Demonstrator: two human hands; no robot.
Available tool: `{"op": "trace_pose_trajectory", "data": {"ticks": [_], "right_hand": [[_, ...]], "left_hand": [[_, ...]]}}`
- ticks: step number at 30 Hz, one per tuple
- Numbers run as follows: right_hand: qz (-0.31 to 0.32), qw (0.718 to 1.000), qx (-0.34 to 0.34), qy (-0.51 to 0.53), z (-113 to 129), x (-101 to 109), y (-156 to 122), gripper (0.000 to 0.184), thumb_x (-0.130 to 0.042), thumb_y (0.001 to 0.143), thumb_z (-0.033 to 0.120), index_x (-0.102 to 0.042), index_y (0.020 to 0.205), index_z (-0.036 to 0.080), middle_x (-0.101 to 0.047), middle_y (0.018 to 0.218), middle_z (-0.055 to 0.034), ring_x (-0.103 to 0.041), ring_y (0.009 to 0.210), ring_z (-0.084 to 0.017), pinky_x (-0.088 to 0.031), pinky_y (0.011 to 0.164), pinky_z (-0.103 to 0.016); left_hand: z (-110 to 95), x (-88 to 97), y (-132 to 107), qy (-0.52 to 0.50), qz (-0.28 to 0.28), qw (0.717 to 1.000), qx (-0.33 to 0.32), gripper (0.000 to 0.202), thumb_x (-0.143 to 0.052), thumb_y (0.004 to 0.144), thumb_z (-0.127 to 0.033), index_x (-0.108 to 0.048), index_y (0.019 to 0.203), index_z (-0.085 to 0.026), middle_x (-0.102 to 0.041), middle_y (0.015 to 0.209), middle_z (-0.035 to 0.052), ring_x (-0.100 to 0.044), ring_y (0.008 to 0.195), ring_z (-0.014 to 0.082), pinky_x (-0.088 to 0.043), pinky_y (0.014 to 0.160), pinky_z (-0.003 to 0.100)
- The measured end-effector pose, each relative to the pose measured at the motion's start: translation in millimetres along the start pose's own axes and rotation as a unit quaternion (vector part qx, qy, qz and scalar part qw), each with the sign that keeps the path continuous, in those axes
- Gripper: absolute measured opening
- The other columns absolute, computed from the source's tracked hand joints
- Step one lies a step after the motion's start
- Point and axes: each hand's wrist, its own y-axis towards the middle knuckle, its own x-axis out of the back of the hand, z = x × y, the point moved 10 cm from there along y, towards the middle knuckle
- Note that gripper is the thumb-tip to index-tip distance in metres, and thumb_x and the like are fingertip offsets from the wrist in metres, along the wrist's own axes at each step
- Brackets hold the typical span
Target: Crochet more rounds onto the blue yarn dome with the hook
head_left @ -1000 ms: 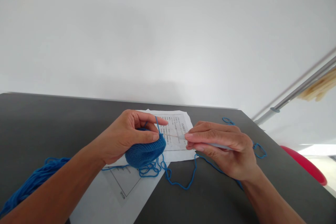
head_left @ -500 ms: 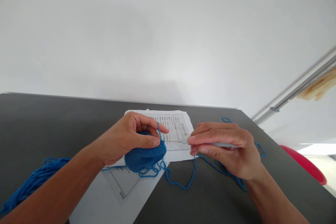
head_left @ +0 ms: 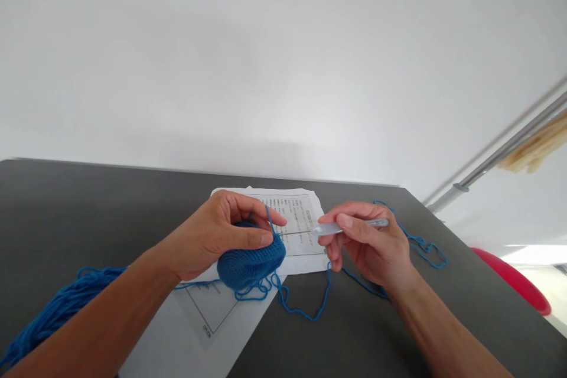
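A rounded piece of blue crochet work [head_left: 251,264] is pinched between the thumb and fingers of my left hand [head_left: 225,221]. From its top edge a strand of blue yarn [head_left: 269,217] runs up over my left index finger. My right hand [head_left: 367,242] grips a crochet hook [head_left: 330,228] by its pale grey handle. The hook's thin metal shaft points left and reaches the upper right edge of the crochet work; its tip is too small to make out. More loose yarn [head_left: 310,318] curls on the table below and between my hands.
Printed sheets [head_left: 305,204] lie under and behind the work, with another paper [head_left: 190,342] nearer me. A thick blue yarn skein [head_left: 66,301] rests at left on the dark table [head_left: 110,207]. A red rounded object [head_left: 509,280] and a metal pole [head_left: 505,159] are at right.
My right hand has rolled over, so its palm side and the hook's handle show more. The crochet work has shifted slightly right in my left hand.
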Motion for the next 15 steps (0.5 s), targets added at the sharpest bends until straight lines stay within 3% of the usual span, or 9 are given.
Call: {"op": "trace_pose_trajectory", "data": {"ticks": [7,10,15], "right_hand": [[-0.057,0.991,-0.018,0.116,-25,-11,5,0.021,-0.084,0.082,0.033,-0.082,0.088,0.014,-0.079,0.068,-0.0054,-0.07,0.052,-0.011,-0.061,0.046,-0.015],[-0.058,0.991,0.01,0.119,-27,-19,5,0.02,-0.084,0.082,0.032,-0.082,0.092,0.015,-0.08,0.075,-0.0051,-0.07,0.058,-0.011,-0.065,0.052,-0.019],[-0.071,0.991,0.056,0.096,-20,-19,3,0.019,-0.081,0.086,0.031,-0.082,0.095,0.016,-0.078,0.075,-0.0046,-0.07,0.061,-0.011,-0.065,0.056,-0.019]], "left_hand": [[-6,-2.2,-2,-0.049,-0.054,0.997,-0.032,0.021,-0.09,0.071,-0.024,-0.085,0.091,-0.02,-0.074,0.075,0.002,-0.064,0.066,0.0108,-0.051,0.062,0.019],[-7,-4.3,-3,-0.053,-0.094,0.993,-0.044,0.026,-0.089,0.072,-0.022,-0.084,0.097,-0.02,-0.076,0.079,0.0028,-0.067,0.072,0.0134,-0.054,0.066,0.021],[-7,-11.3,-5,-0.084,-0.104,0.99,-0.049,0.034,-0.089,0.07,-0.018,-0.083,0.103,-0.02,-0.076,0.081,0.003,-0.068,0.069,0.014,-0.053,0.063,0.022]]}}
